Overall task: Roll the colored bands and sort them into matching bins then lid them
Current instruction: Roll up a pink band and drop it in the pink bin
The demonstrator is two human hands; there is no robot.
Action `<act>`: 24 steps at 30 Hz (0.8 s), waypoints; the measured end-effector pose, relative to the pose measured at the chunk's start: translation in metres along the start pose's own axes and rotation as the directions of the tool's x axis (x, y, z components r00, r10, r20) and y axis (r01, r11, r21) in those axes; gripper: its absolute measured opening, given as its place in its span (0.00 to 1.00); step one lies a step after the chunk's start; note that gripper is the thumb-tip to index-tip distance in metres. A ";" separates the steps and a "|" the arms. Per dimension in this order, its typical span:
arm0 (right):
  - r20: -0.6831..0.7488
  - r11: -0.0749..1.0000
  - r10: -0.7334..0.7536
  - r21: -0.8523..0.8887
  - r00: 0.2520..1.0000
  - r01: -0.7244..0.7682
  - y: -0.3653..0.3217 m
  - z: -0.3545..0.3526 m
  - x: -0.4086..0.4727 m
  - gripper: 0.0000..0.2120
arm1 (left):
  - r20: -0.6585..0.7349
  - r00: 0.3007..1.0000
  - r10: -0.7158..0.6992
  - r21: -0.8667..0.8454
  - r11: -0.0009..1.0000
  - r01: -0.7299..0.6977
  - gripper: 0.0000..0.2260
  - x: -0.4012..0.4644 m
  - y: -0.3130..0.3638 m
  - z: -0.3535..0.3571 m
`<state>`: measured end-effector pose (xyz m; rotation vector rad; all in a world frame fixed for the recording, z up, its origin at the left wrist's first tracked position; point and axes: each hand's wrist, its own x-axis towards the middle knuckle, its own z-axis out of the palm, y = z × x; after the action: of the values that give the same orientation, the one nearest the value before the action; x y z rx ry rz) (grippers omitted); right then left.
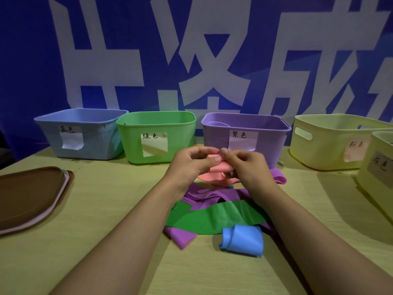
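Both hands up at 12 o'clock of the band pile, working the pink band [217,167]. Left hand [191,161] pinches the near edge of it, thumb on top, fingers curled behind. Right hand [244,165] pinches the far edge, fingertips curled over the top fold. Band is partly rolled between them; its loose tail drapes down onto the table [106,241] just below the hands.

Pile on the table, toward 6 o'clock from the hands:
- purple band [204,195], crumpled, directly under the wrists; one end sticks out at 3 o'clock past the right hand, another at 7 o'clock under the green one
- green band [212,218], flat, lying across the purple
- blue band [242,239], loosely rolled, at 6 o'clock, touching the green band's near edge

Bins in a row along the back, all open, each with a paper label:
- blue bin [80,133] at 10 o'clock
- green bin [157,135] at 11 o'clock, just beside the blue one
- purple bin [244,135] at 12 o'clock, right behind the hands; something pale inside, can't tell what
- yellow bin [331,141] at 2 o'clock
- second yellow bin [378,167] at 3 o'clock, cut off by the frame edge, overlapping the first in view

Stack of lids [29,194] at 9 o'clock, brown one on top, well apart from the bands.

Blue banner [191,50] with big white characters behind the bins.
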<state>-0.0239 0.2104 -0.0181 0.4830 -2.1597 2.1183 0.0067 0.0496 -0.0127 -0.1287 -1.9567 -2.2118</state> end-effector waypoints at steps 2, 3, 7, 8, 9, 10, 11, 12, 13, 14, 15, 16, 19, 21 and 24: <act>0.002 1.000 -0.015 -0.002 1.000 0.015 0.001 0.000 0.001 0.12 | 0.005 0.999 -0.031 -0.061 0.998 0.032 0.06 0.000 0.002 0.001; 0.002 1.000 -0.021 0.002 1.000 0.021 0.002 0.000 0.002 0.11 | 0.001 0.999 -0.051 -0.071 0.996 0.051 0.06 -0.002 0.004 0.001; 0.025 0.999 -0.052 0.016 0.998 0.051 0.003 0.000 0.003 0.09 | -0.003 0.991 -0.131 0.002 0.991 0.131 0.17 -0.003 0.003 0.002; 0.033 0.998 -0.060 0.010 0.998 0.060 0.003 0.000 0.003 0.09 | -0.010 0.990 -0.141 0.022 0.990 0.141 0.18 -0.002 0.002 0.001; 0.041 0.998 -0.068 0.005 0.997 0.068 0.003 0.000 0.003 0.09 | -0.017 0.990 -0.143 0.031 0.989 0.143 0.18 -0.001 0.000 0.001; 0.046 0.997 -0.073 0.000 0.996 0.073 0.004 0.000 0.003 0.08 | -0.024 0.990 -0.139 0.034 0.990 0.140 0.17 -0.001 -0.001 0.000; 0.049 0.997 -0.077 -0.002 0.996 0.077 0.004 0.000 0.003 0.08 | -0.032 0.991 -0.131 0.033 0.991 0.132 0.16 0.000 -0.001 0.000; 0.051 0.997 -0.081 0.000 0.995 0.081 0.004 0.000 0.003 0.08 | -0.039 0.992 -0.121 0.032 0.992 0.122 0.15 0.000 -0.001 0.000; 0.052 0.996 -0.084 0.004 0.995 0.084 0.004 0.000 0.002 0.07 | -0.045 0.993 -0.110 0.033 0.993 0.111 0.14 0.000 -0.001 0.000; 0.054 0.996 -0.086 0.007 0.995 0.085 0.004 0.000 0.002 0.07 | -0.047 0.994 -0.099 0.033 0.994 0.100 0.13 0.000 0.000 -0.001; 0.056 0.996 -0.086 0.013 0.995 0.086 0.004 0.001 0.001 0.07 | -0.046 0.995 -0.088 0.035 0.995 0.090 0.12 0.000 0.001 0.000; 0.058 0.996 -0.084 0.023 0.995 0.082 0.004 0.001 0.001 0.07 | -0.043 0.996 -0.080 0.036 0.996 0.081 0.11 0.000 0.001 -0.001; 0.048 0.997 -0.025 0.071 0.999 0.022 0.004 0.002 0.000 0.10 | -0.035 0.997 -0.067 0.031 0.997 0.068 0.10 0.000 0.002 -0.001; 0.029 0.997 0.026 0.066 0.999 -0.028 0.003 0.001 0.001 0.16 | -0.021 0.998 -0.064 0.027 0.998 0.065 0.09 -0.001 0.002 -0.001; 0.002 0.997 0.081 0.018 0.997 -0.081 0.002 0.000 0.001 0.25 | 0.005 0.999 -0.054 0.036 0.998 0.054 0.06 -0.002 0.001 -0.001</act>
<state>-0.0259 0.2100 -0.0199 0.4045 -2.1989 2.1808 0.0086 0.0486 -0.0119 -0.0788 -2.0256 -2.2100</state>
